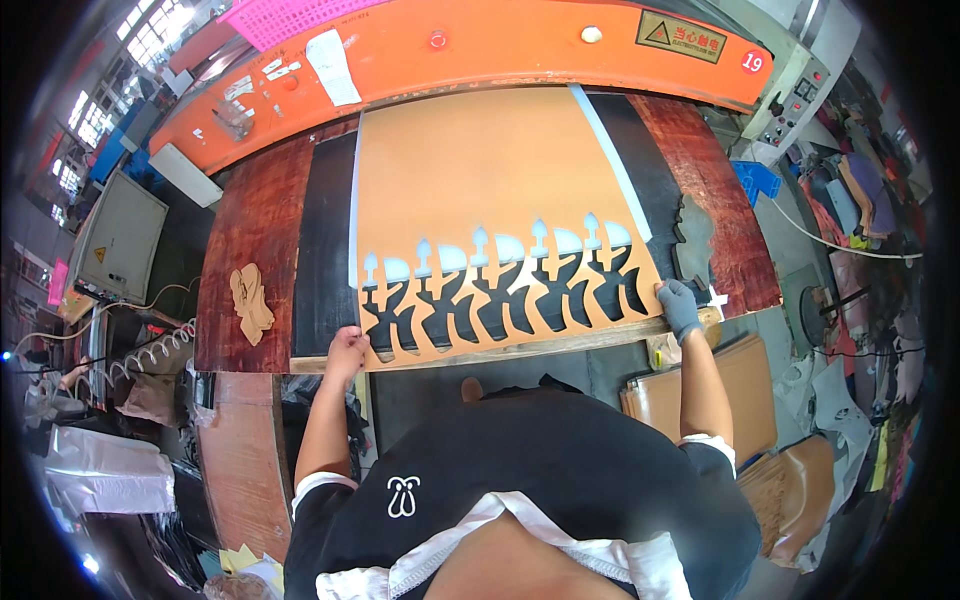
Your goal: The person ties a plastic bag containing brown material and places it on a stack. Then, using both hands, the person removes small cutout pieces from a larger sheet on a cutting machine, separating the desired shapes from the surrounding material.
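Observation:
A large tan sheet (480, 150), which looks like leather or a similar material, lies on the black board of the work table. A row of shaped holes runs along its near side, and white and black show through them. My bare left hand (348, 352) pinches the sheet's near left corner. At the near right corner, my right hand (680, 308) in a grey glove grips the edge between thumb and fingers. Pale backing (612, 165) shows along the sheet's sides. Right of it sits a dark, jagged-outlined block (693, 240), perhaps a cutting die. Several cut tan pieces (252, 303) are piled at the left.
An orange machine beam (450, 50) spans the table's far side, with a pink basket (285, 18) on top. A control panel (800, 105) stands far right, a grey cabinet (120, 235) far left. Stacked brown sheets (745, 390) lie below the table at the right.

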`<action>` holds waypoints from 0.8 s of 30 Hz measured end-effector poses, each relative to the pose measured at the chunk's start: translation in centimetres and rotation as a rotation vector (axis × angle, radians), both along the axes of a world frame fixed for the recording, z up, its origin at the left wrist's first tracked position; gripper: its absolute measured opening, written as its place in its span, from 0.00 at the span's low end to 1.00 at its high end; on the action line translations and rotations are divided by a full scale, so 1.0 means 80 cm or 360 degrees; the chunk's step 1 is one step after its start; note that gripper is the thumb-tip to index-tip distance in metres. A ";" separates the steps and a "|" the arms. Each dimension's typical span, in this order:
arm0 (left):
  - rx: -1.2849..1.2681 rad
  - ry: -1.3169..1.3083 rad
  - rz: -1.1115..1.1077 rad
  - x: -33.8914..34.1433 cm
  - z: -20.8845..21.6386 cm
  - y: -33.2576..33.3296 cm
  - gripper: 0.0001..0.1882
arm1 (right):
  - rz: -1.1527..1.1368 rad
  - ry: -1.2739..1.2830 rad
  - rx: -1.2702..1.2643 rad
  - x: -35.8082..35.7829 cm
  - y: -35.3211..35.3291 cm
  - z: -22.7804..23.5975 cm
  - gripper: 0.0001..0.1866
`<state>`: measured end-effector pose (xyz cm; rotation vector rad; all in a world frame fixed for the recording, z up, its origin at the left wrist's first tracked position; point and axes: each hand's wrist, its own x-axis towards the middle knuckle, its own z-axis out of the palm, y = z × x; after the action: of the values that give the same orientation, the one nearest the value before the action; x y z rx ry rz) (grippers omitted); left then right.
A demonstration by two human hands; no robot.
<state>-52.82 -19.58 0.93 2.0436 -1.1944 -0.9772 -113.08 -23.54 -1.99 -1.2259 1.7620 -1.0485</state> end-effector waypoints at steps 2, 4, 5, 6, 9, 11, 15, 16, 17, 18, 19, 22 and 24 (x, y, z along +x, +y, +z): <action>-0.0504 -0.1092 -0.0265 -0.019 0.005 -0.001 0.15 | 0.0015 0.0044 0.0013 0.000 0.005 0.002 0.12; -0.0637 -0.0903 -0.0487 -0.043 0.016 -0.023 0.23 | 0.0117 0.0131 0.0074 -0.004 0.002 0.008 0.12; -0.0633 -0.0923 -0.0571 -0.063 0.020 -0.042 0.23 | 0.0171 0.0321 0.0113 -0.006 -0.002 0.012 0.13; -0.0746 -0.0956 -0.0668 -0.084 0.023 -0.063 0.24 | 0.0211 0.0586 0.0110 -0.011 -0.007 0.016 0.16; -0.0878 -0.1030 -0.0980 -0.144 0.025 -0.129 0.26 | -0.0176 0.0970 -0.0253 -0.024 -0.031 0.026 0.22; -0.0681 -0.1110 -0.1020 -0.177 0.016 -0.170 0.27 | -0.0365 0.1204 -0.0380 -0.039 -0.058 0.030 0.26; -0.0351 -0.1163 -0.1049 -0.203 -0.012 -0.203 0.32 | -0.0536 0.1326 0.0237 -0.064 -0.104 0.029 0.35; -0.0198 -0.1190 -0.1031 -0.203 -0.018 -0.205 0.32 | -0.0539 0.1322 0.0438 -0.068 -0.118 0.030 0.38; -0.0153 -0.1225 -0.1046 -0.202 -0.021 -0.205 0.33 | -0.0527 0.1398 0.0531 -0.071 -0.126 0.032 0.41; -0.0198 -0.1204 -0.1051 -0.201 -0.023 -0.206 0.33 | -0.0598 0.1411 0.0621 -0.072 -0.134 0.032 0.41; -0.0162 -0.1214 -0.1060 -0.200 -0.024 -0.205 0.33 | -0.0622 0.1335 0.0659 -0.075 -0.139 0.035 0.42; -0.0086 -0.1274 -0.1086 -0.201 -0.020 -0.207 0.34 | -0.0584 0.1198 0.0850 -0.078 -0.149 0.043 0.44; -0.0023 -0.1295 -0.1099 -0.203 -0.016 -0.208 0.34 | -0.0550 0.1193 0.0860 -0.079 -0.147 0.043 0.46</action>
<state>-69.03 -36.23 -0.35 2.1018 -2.4207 -0.3529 -119.36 -35.31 1.49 -1.0387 2.6726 -0.2058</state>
